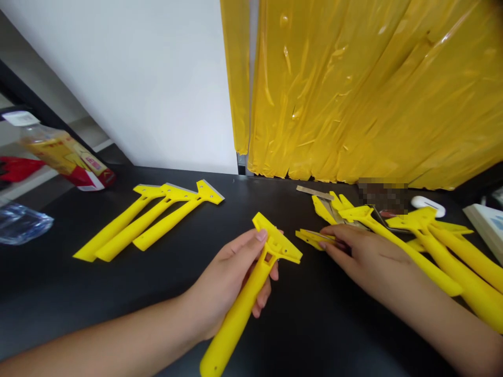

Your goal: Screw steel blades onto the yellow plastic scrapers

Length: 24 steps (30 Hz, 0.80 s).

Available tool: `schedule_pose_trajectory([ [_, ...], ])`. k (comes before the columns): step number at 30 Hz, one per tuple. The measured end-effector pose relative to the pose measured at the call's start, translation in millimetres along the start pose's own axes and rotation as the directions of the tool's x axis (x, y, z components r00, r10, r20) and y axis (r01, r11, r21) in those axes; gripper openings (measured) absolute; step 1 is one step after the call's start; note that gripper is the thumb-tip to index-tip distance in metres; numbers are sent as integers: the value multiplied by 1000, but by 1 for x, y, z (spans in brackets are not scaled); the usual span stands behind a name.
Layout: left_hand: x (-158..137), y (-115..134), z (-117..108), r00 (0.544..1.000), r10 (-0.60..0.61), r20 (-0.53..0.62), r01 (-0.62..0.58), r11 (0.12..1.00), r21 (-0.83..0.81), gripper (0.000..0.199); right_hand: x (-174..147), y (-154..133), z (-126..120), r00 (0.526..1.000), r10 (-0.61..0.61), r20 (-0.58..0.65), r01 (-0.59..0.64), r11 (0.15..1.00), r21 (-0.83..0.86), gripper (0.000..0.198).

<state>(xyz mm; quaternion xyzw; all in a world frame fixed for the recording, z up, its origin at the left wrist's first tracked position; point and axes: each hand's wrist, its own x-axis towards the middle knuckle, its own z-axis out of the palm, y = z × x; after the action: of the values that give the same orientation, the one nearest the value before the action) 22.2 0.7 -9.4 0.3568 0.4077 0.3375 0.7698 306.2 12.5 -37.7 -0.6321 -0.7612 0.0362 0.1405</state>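
Observation:
My left hand [231,267] is closed around the neck of a yellow plastic scraper [239,298], its head tilted up to the right and its handle pointing at me. No blade shows on that head. Beyond it, my right hand [363,251] pinches a small yellow blade cover [309,239] low over the table; a thin edge shows along it, and its far end is hidden by the fingers. Past the right hand lie loose yellow covers [324,211], a flat metal blade [314,192] and several yellow scraper handles [404,251], partly behind my forearm.
Three scrapers with metal blades [168,214] lie side by side on the black table [157,293]. A drink bottle [70,157] leans at the left, near clear plastic [23,222]. Yellow sheeting [353,94] hangs behind. At right are a white oval object [428,205] and a box [487,225].

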Motion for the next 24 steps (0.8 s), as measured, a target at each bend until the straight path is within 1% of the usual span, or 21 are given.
schedule_pose_trajectory([
  [2, 0, -1, 0, 1000, -1, 16, 1, 1000, -1, 46, 2, 1, -3, 997, 56, 62, -58, 998, 20, 26],
  [4, -1, -1, 0, 1000, 11, 29, -11, 1000, -4, 44, 4, 2, -5, 991, 93, 97, -98, 994, 43, 26],
  [9, 0, -2, 0, 998, -6, 68, 4, 1000, 30, 45, 7, 6, -5, 996, 38, 84, -49, 991, 128, 30],
  [12, 0, -2, -1, 996, -25, 81, 21, 999, 49, 47, 7, 9, -4, 989, 71, 130, -90, 985, 147, 31],
  [15, 1, -1, -1, 996, -22, 84, 19, 999, 45, 46, 7, 11, -5, 978, 118, 169, -142, 980, 140, 34],
  [18, 0, -1, -1, 996, -27, 86, 23, 999, 47, 45, 7, 10, -11, 968, 134, 212, -162, 979, 121, 28],
  [20, 0, -1, -2, 996, -29, 85, 25, 999, 48, 45, 8, 7, -18, 956, 187, 227, -209, 975, 78, 27],
  [22, 0, -2, -2, 995, -31, 91, 27, 998, 50, 44, 11, 4, -27, 943, 254, 216, -266, 964, 27, 31],
  [24, 0, -2, -2, 995, -34, 99, 29, 998, 51, 44, 17, 0, -37, 946, 284, 157, -284, 959, -23, 37],
])
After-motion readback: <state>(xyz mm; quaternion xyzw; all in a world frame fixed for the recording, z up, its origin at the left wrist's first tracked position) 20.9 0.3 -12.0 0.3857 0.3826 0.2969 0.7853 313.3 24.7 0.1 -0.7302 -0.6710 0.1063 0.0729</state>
